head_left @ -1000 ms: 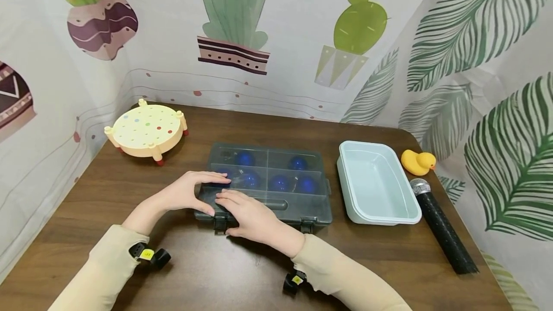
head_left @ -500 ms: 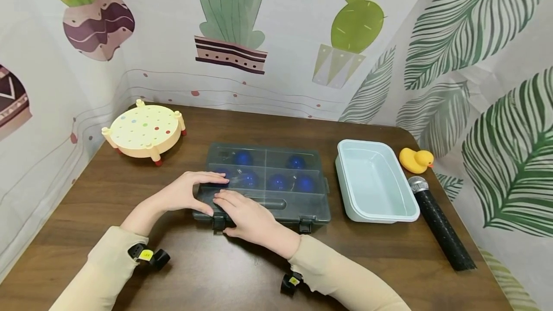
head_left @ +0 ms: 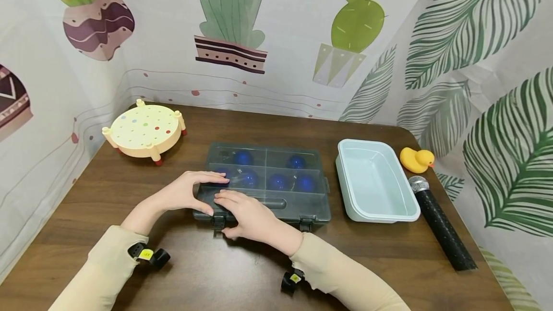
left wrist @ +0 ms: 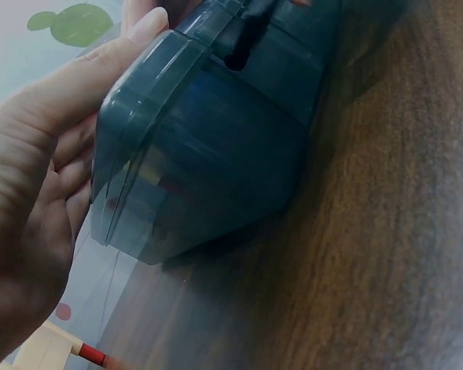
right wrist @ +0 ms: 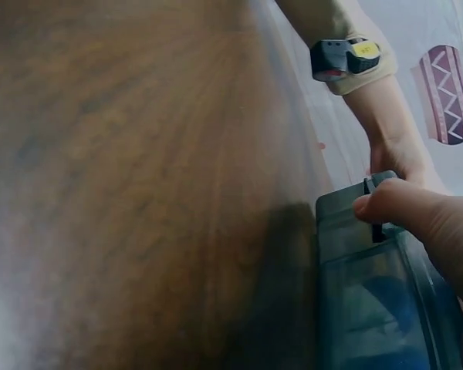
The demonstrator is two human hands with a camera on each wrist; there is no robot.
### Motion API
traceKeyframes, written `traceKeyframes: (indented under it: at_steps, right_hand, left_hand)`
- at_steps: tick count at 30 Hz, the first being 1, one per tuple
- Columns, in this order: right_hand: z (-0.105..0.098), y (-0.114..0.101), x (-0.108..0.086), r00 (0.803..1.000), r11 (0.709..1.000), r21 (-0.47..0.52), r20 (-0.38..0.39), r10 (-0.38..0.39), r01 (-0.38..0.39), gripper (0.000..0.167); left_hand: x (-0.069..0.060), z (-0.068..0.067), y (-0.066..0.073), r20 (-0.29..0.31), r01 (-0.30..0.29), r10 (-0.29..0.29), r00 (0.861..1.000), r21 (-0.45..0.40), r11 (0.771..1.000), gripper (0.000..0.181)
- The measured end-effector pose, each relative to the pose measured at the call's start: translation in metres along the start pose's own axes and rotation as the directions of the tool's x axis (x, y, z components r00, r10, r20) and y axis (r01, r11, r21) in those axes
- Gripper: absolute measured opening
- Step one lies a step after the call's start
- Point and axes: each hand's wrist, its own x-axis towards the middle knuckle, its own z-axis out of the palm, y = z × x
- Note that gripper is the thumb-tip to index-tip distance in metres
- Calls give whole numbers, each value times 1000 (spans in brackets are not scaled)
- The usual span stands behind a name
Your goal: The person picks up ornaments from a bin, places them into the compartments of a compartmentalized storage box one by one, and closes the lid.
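Observation:
A dark see-through plastic case (head_left: pixel 298 208) with a lid lies lidded on the table, blue balls (head_left: pixel 278 182) showing in its compartments. My left hand (head_left: pixel 183 193) rests on its left end, fingers laid straight over the lid and thumb at the front corner. With its fingertips on the lid, my right hand (head_left: pixel 255 217) bends over the front edge. Its thumb touches the left black latch (right wrist: pixel 378 231), as the right wrist view shows. Another latch (head_left: pixel 306 224) sits at the front right.
A pale blue plastic tub (head_left: pixel 376 186) stands right of the case. Beyond it are a yellow rubber duck (head_left: pixel 416 160) and a black microphone (head_left: pixel 442 229). A round cream pegged toy (head_left: pixel 144 131) with red-tipped legs stands at the back left, before a patterned cloth (head_left: pixel 294 61).
The right thumb has shifted slightly at the left latch. The left hand and the case stay in place; the view itself has moved a little.

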Motion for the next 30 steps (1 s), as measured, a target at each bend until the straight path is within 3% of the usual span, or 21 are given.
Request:
traceKeyframes:
  at_steps: [13, 30]
  right_hand:
    - [-1, 5, 3, 995, 995, 96, -101, -19, 29, 47]
    - [-1, 6, 5, 995, 993, 116, -99, -16, 27, 40]
  left_hand:
    - [0, 1, 1, -3, -9, 9, 1000, 16, 1000, 70]
    - [1, 0, 1, -1, -2, 2, 1000, 39, 999, 70]
